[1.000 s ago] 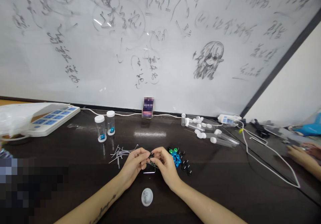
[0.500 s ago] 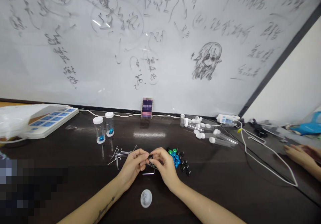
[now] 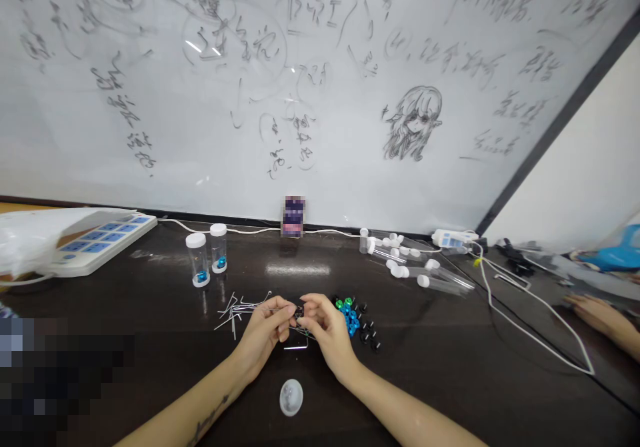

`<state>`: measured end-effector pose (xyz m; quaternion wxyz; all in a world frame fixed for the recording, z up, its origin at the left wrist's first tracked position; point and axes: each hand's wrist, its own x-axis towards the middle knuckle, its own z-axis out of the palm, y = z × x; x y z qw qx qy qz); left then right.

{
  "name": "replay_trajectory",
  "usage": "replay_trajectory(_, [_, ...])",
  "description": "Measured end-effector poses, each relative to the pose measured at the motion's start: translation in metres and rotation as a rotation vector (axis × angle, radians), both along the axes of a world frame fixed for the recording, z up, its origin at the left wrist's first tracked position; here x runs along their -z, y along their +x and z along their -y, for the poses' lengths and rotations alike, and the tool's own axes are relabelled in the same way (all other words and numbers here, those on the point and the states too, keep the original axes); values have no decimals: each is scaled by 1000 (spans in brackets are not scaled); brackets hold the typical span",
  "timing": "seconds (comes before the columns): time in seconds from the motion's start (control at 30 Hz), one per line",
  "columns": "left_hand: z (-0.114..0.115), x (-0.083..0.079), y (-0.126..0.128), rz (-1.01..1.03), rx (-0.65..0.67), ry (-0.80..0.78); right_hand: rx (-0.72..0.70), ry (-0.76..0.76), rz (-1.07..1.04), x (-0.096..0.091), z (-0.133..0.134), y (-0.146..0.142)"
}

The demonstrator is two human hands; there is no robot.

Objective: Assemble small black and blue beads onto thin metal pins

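Observation:
Near the middle of the table, my left hand pinches a small black part between thumb and fingers. My right hand curls around the part's other side, thumb low and index finger raised; its exact contact is hard to see. Left of my hands lies a loose pile of silver hex keys. One bent hex key rests just below them. Beyond my right fingers are blue thumb screws, green ones and black ones. Closer to me sits a translucent round dish.
Two clear capped bottles with blue pieces stand at the left. Clear tubes and white caps lie at the back right. A power strip, a propped phone and a white cable are around. Another person's hand is far right.
My right fingertips have parted slightly around the small black part, with the index finger a little higher. My left hand stays in place. The other person's hand at far right has shifted.

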<state>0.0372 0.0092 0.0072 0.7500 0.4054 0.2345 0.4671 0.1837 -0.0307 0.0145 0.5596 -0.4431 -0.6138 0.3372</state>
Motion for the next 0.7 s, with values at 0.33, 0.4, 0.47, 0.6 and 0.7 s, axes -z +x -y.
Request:
replay_trajectory(0.33, [2,-3,0,18,11,0,20,16,86,0,1,0])
replay_trajectory(0.4, [1,-2,1,21,17,3,27,9,105,1,0,0])
replay_trajectory(0.47, [0,-1,1,17,9,9,12,-5,86,2,0,0])
replay_trajectory(0.6, [-1,1,2,22,3,4,14,12,44,2,0,0])
replay_trajectory(0.7, [-1,0,1,21,14,4,45,31,97,1,0,0])
